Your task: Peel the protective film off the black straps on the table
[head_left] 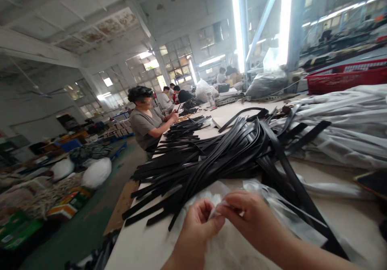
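Observation:
My left hand [198, 225] and my right hand [246, 211] meet low in the middle of the head view. Both have their fingers pinched on a clear plastic bag [217, 191], whose thin film spreads around and below them. Just beyond lies a big heap of black belt straps [211, 153], their ends fanned to the left over the pale table [136, 246]. More clear plastic film [279, 205] sits right of my right hand, partly under a long strap. What the bag contains, if anything, cannot be made out.
White fabric [341, 129] is piled on the right, with a red plastic basket [347, 76] behind it. A co-worker [148, 121] stands at the table's left edge, holding something small. White sacks [96, 173] and boxes lie on the floor at left.

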Available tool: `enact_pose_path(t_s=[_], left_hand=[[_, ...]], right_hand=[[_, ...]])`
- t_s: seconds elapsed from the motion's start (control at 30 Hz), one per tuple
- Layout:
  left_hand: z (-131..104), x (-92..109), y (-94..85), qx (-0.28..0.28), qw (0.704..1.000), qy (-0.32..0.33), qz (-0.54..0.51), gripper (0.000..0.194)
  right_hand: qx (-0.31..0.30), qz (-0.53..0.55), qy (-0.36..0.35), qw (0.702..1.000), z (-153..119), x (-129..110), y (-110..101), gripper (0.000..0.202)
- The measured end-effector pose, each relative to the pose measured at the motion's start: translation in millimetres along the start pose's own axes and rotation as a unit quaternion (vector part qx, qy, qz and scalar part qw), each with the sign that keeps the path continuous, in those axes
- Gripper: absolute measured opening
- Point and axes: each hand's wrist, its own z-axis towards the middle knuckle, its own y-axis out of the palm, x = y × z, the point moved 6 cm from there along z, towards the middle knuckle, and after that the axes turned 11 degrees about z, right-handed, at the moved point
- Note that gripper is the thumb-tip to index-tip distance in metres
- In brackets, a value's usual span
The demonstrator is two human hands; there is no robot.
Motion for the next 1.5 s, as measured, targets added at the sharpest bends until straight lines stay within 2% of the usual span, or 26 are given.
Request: enact_pose_path(t_s=[0.07, 0.13, 0.23, 0.3, 0.43, 0.53, 0.63, 0.73, 0.8, 0.87, 0.97, 1.03, 1.1, 1.2, 1.3, 1.37, 1.5], left_hand=[[-2.6, -5.7, -0.4, -0.031, 0.996, -0.029, -0.076, 0.047], [-4.2, -9.1, 0.1, -0.050, 0.991, -0.050, -0.111, 0.047], [-2.0, -11.9, -0.6, -0.050, 0.990, -0.046, -0.121, 0.046], [1.0, -13.2, -4.0, -0.034, 0.992, -0.024, -0.121, 0.047], [4.0, -22.0, -13.6, -0.006, 0.995, -0.046, -0.084, 0.048], [3.1, -18.8, -18.3, 0.002, 1.000, -0.024, 0.007, 0.044], [-0.8, -8.6, -15.7, -0.007, 0.994, 0.001, 0.113, 0.044], [-6.8, 6.0, -7.9, -0.036, 0.989, 0.026, 0.144, 0.036], [-10.2, 17.3, -9.1, -0.011, 0.988, 0.050, 0.148, 0.026], [-12.6, 24.2, -12.4, 0.020, 0.987, 0.058, 0.152, 0.017], [-14.6, 23.5, -12.5, 0.016, 0.990, 0.046, 0.136, 0.011], [-15.9, 18.4, -10.2, 0.002, 0.992, 0.033, 0.122, 0.010], [-17.7, 13.2, -8.2, -0.005, 0.993, 0.024, 0.116, 0.010], [-21.1, 10.2, -8.1, -0.002, 0.993, 0.023, 0.113, 0.011], [-23.6, 12.4, -10.6, -0.004, 0.993, 0.031, 0.110, 0.012], [-23.8, 15.2, -14.5, 0.003, 0.993, 0.038, 0.113, 0.012], [-21.3, 19.4, -22.7, 0.023, 0.991, 0.054, 0.117, 0.014]], right_hand=[[-0.010, 0.021, 0.027, 0.999, -2.8, 0.1, 4.7, 0.036], [-0.039, 0.104, 0.094, 0.989, -5.1, 4.9, 12.4, 0.037], [-0.088, 0.257, 0.188, 0.944, -7.2, 10.9, 24.2, 0.032], [-0.083, 0.312, 0.214, 0.922, -5.6, 13.6, 25.7, 0.034], [-0.060, 0.352, 0.242, 0.902, -3.4, 21.2, 25.7, 0.040], [-0.076, 0.335, 0.240, 0.908, -5.2, 21.5, 27.0, 0.034], [-0.105, 0.289, 0.221, 0.925, -7.7, 16.2, 25.7, 0.026], [-0.143, 0.255, 0.193, 0.937, -8.0, 8.9, 23.8, 0.024], [-0.152, 0.252, 0.173, 0.940, -6.0, 5.2, 20.9, 0.027], [-0.131, 0.236, 0.146, 0.952, -1.3, 2.1, 13.5, 0.031], [-0.087, 0.103, 0.080, 0.988, 9.6, -9.7, -1.1, 0.027], [-0.082, -0.033, 0.016, 0.996, 20.8, -24.8, -4.2, 0.021], [-0.106, -0.151, -0.050, 0.982, 36.5, -39.1, 3.9, 0.023], [-0.194, -0.255, -0.123, 0.939, 65.9, -44.0, 35.2, 0.025], [-0.285, -0.273, -0.157, 0.905, 92.3, -31.0, 71.2, 0.030], [-0.312, -0.280, -0.167, 0.892, 103.8, -19.9, 87.8, 0.034], [-0.318, -0.296, -0.175, 0.884, 108.5, -5.0, 97.5, 0.031]])
